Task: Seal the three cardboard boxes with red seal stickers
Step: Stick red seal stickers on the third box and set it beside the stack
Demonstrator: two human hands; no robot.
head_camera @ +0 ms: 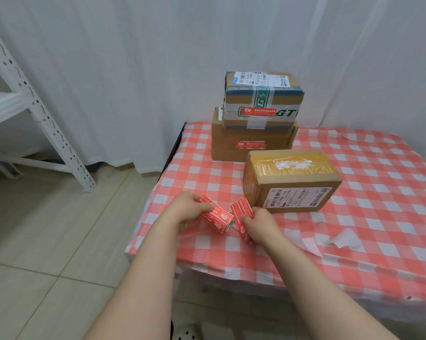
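My left hand [187,207] grips a roll of red seal stickers [215,218] above the table's near left corner. My right hand [258,223] pinches the loose end of the sticker strip [241,212] pulled off that roll. Just beyond my right hand lies a cardboard box [290,180] with yellow tape on top and a shipping label on its front; no red sticker shows on it. Farther back, a large plain box [251,143] bears a red sticker on its front. A smaller box [262,99] with green-lettered tape is stacked on it, also with a red sticker.
The table [354,217] wears a red-and-white checked cloth. Torn white backing paper [339,238] lies right of my hands. A white metal shelf rack [30,106] stands on the tiled floor at left. White curtains hang behind.
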